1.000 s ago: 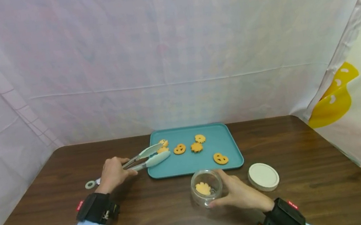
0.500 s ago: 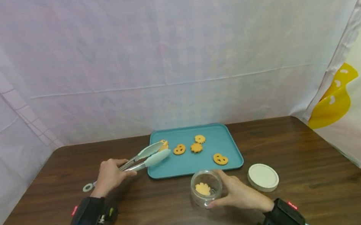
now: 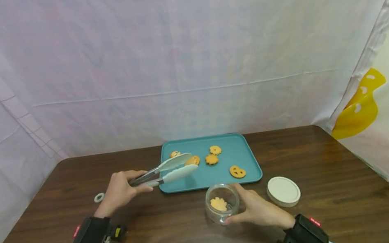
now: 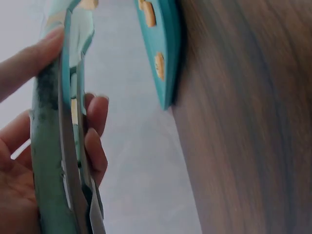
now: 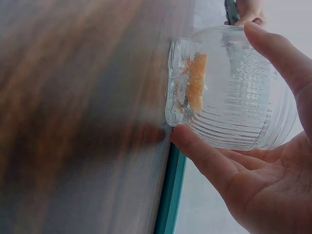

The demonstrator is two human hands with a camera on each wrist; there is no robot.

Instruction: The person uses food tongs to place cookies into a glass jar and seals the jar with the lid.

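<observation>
1. Steel, pale-tipped tongs (image 3: pixel 164 172) point right from the gripping left hand (image 3: pixel 120 190), their tips nipping a golden biscuit (image 3: pixel 194 160) above the teal tray (image 3: pixel 248 159).
2. The ribbed glass jar (image 3: pixel 222 202), clasped by the right hand (image 3: pixel 257 208), stands nearer the person, right of the tips.

This looks like a makeshift recording booth rather than a lived-in kitchen: pale, creased fabric sheets (image 3: pixel 185 56) hang as walls around a dark brown wooden table (image 3: pixel 340 200), and black camera bands (image 3: pixel 92 234) are strapped to both wrists.
</observation>
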